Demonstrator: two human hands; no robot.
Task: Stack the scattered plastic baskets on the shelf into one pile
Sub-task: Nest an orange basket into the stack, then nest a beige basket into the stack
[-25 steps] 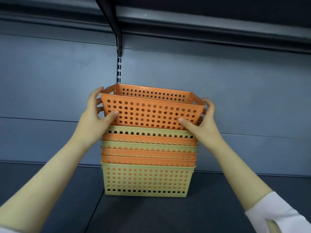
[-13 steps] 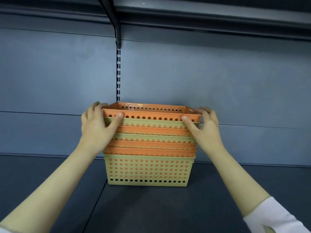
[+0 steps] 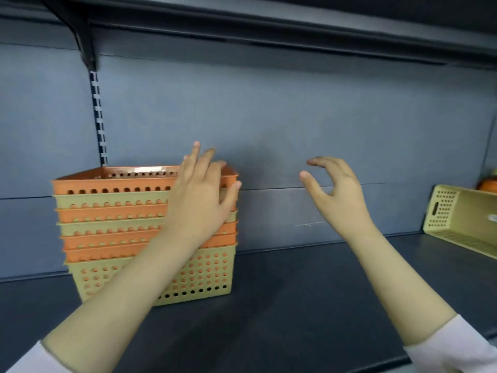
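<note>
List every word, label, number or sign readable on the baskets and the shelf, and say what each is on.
None can be read: the basket pile, the yellow basket at the right and the shelf carry no visible print. The pale patch on the top orange basket's rim looks like glare.

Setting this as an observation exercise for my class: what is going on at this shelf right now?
A person is stacking plastic baskets on a dark shelf. A pile of nested orange and yellow baskets stands at the left, an orange one on top. Both hands are empty: the left hand is open in front of the pile's right end, the right hand is open in the air, clear of the pile. A loose yellow basket sits tilted at the far right, not yet stacked.
</note>
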